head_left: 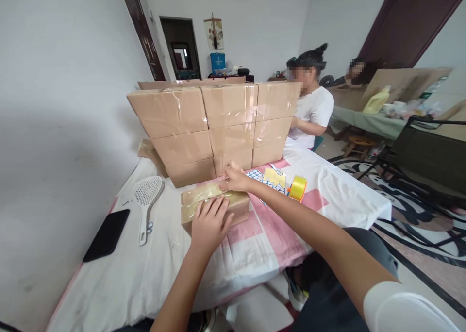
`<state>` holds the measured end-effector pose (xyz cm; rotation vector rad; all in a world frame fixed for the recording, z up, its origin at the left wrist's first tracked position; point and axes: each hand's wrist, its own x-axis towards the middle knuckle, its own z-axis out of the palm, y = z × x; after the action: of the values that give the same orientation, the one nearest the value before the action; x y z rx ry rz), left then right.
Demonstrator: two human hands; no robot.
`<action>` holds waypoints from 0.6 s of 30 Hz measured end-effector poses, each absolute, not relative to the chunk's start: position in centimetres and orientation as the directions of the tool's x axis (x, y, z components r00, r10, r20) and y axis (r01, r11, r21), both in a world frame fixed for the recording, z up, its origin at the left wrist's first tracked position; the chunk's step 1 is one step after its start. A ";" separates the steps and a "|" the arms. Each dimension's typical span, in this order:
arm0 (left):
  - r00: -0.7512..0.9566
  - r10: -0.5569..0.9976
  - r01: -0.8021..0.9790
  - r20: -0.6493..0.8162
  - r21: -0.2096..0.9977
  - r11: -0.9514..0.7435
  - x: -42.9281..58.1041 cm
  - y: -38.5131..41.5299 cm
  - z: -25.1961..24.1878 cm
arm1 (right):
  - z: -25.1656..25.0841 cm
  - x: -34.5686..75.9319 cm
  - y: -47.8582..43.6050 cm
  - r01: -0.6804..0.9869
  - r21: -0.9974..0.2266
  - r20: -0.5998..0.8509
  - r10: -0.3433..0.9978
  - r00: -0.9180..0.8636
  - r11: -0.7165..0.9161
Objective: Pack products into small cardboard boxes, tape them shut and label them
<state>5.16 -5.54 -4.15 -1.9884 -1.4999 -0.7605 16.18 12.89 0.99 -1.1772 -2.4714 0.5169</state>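
Observation:
A small cardboard box (pixel 236 210) lies in front of me on the cloth-covered table, with shiny clear tape across its top. My left hand (pixel 211 223) rests palm down on the box's near side, its fingers stretched over the taped top. At the far upper edge of the same box is my right hand (pixel 236 179), fingers bent and thumb apart, touching the tape; its fingertips are partly hidden. A yellow tape roll in an orange dispenser (pixel 298 189) stands to the right, beside a yellow and blue-white patterned sheet (pixel 274 178).
Stacked taped cardboard boxes (pixel 233 123) form a wall behind the small box. To the left lie a white slotted skimmer (pixel 147 196) and a black tablet-like slab (pixel 107 235). A person in a white shirt (pixel 316 106) sits beyond; another person is farther back near a green-covered table (pixel 371 121).

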 end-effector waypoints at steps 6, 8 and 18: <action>0.250 0.569 0.967 0.783 -0.174 -0.185 5.3 -7.2 -7.0 | 0.4 19.9 16.6 0.927 -0.348 0.117 0.988 -0.106 0.140; 0.224 0.587 0.974 0.778 -0.169 -0.149 5.3 -7.3 -8.1 | 0.2 22.9 18.1 0.949 -0.293 0.079 0.992 -0.100 0.119; 0.203 0.617 0.975 0.761 -0.215 -0.056 4.5 -6.6 -14.3 | 0.7 31.8 23.0 0.950 0.010 -0.195 0.933 -0.303 0.311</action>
<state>4.48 -6.63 -14.31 -1.7589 -1.4959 -0.6305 31.77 23.01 0.65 -1.9387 -2.6724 0.1779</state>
